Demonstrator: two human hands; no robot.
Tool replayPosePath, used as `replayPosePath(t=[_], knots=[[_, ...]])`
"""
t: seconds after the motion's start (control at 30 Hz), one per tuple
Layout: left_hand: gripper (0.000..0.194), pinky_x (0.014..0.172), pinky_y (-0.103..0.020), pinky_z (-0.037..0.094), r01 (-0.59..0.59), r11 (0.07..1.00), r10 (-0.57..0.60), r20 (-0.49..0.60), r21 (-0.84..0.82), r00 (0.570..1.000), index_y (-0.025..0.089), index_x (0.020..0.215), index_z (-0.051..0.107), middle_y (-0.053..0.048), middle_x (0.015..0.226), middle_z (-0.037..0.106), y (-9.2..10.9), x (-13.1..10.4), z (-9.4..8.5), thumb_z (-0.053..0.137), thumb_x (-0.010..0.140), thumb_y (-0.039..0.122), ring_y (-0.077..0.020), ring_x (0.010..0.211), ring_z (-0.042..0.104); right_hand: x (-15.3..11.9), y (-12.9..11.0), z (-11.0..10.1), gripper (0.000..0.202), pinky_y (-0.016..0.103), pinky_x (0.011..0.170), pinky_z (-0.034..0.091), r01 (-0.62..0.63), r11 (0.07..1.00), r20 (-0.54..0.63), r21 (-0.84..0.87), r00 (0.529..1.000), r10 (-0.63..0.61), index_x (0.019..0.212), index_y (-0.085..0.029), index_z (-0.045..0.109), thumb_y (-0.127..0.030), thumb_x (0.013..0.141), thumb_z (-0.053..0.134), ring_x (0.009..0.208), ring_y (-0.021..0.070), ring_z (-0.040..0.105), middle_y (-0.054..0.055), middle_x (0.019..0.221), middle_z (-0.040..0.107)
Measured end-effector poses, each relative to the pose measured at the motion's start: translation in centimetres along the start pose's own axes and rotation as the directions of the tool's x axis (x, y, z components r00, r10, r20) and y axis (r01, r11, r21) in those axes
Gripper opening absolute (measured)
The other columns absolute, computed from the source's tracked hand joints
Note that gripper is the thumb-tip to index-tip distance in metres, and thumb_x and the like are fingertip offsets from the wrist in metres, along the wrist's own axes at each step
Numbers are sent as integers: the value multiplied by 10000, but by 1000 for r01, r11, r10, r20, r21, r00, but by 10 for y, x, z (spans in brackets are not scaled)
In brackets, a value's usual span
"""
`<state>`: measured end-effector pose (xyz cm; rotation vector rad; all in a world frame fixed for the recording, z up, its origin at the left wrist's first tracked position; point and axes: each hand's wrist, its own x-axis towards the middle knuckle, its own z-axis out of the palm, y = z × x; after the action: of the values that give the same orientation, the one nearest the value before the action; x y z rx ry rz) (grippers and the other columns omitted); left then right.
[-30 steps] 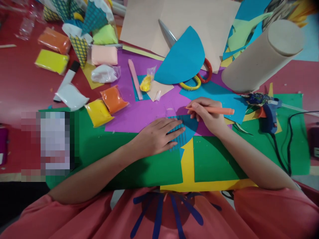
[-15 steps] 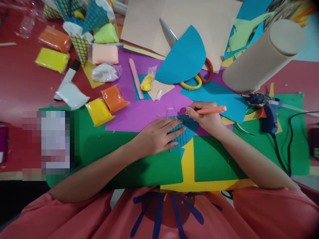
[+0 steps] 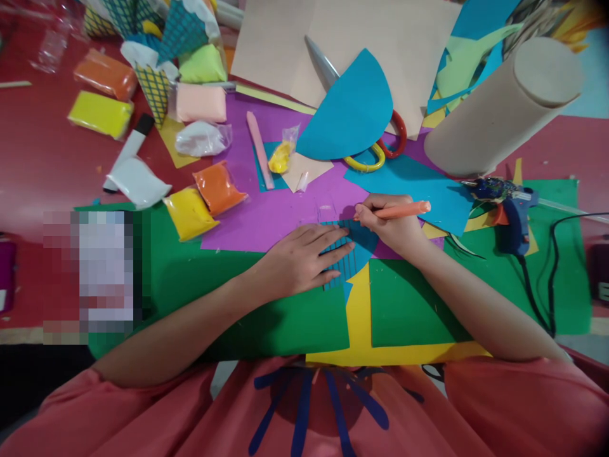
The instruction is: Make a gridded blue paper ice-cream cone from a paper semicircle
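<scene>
Orange marker [image 3: 404, 210] sits pinched in the right hand [image 3: 394, 230] at the edge of the lined blue paper [image 3: 364, 246]; if the left hand [image 3: 297, 260], spread flat on it, slips, I fear crooked strokes.

Left grip [image 3: 299, 260] flat, right grip [image 3: 396, 230] pinched

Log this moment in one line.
left hand: spread on blue black-lined sheet | right hand: holding slim orange marker, tip near lined sheet's upper edge | beyond: red-and-yellow-handled scissors partly under blue rounded sheet
</scene>
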<state>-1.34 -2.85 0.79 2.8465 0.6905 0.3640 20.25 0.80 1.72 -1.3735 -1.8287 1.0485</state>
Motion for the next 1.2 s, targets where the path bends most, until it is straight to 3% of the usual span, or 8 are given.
replayPosePath(t=[0.2, 0.3, 0.4, 0.5, 0.77, 0.97, 1.2], knots=[[417, 987, -416, 481, 3, 1000, -3, -8, 9, 1000, 154, 1324, 558, -150, 1335, 586, 1, 0, 1, 437, 991, 373, -269, 1183, 576, 1, -2, -3, 294, 238, 477, 329, -53, 982, 101, 179, 994, 35, 516, -182, 479, -232, 794, 559, 475, 73, 439, -15, 517, 537], [423, 1015, -410, 465, 15, 1000, -15, -2, 22, 1000, 158, 1346, 541, -146, 1363, 571, 1, -1, 1, 439, 992, 366, -261, 1213, 565, 1, -2, -5, 299, 234, 459, 369, -120, 940, 26, 318, 993, 118, 559, -177, 552, -327, 814, 598, 458, 77, 476, -7, 535, 572], [428, 1045, -414, 443, 57, 997, -56, -21, 46, 998, 159, 1354, 534, -146, 1377, 563, 0, -1, 1, 435, 994, 367, -264, 1265, 533, -1, -1, -5, 359, 233, 436, 376, -108, 920, -35, 376, 991, 130, 600, -171, 600, -443, 835, 602, 444, 75, 481, -2, 553, 582], [432, 1056, -415, 432, 100, 992, -97, -41, 73, 994, 153, 1350, 537, -153, 1376, 562, -2, -2, 2, 409, 1001, 374, -265, 1284, 521, -3, 0, -5, 351, 236, 445, 383, -78, 930, -52, 358, 993, 103, 661, -172, 618, -460, 858, 588, 453, 77, 497, -3, 578, 593], [445, 1048, -419, 434, 99, 990, -93, -62, 99, 994, 152, 1346, 537, -154, 1373, 563, -3, -2, 5, 378, 1008, 394, -272, 1270, 536, 0, 1, 0, 210, 241, 524, 387, -15, 993, -37, 114, 999, 19, 672, -181, 577, -302, 842, 608, 538, 90, 510, -13, 598, 590], [444, 1058, -418, 430, 102, 991, -98, -42, 93, 994, 156, 1354, 527, -153, 1380, 557, -3, -2, 5, 386, 1006, 392, -271, 1283, 526, 2, 2, 2, 208, 239, 531, 367, -30, 997, -27, 76, 999, 32, 674, -175, 570, -301, 836, 601, 538, 86, 495, -12, 610, 589], [456, 1081, -432, 409, 128, 991, -128, -22, 34, 992, 169, 1374, 514, -155, 1403, 537, -3, -3, 5, 386, 1004, 403, -273, 1307, 503, 3, 1, -3, 282, 248, 516, 323, -38, 997, 68, 63, 997, 34, 554, -188, 463, -233, 818, 554, 515, 84, 422, -27, 528, 500]])
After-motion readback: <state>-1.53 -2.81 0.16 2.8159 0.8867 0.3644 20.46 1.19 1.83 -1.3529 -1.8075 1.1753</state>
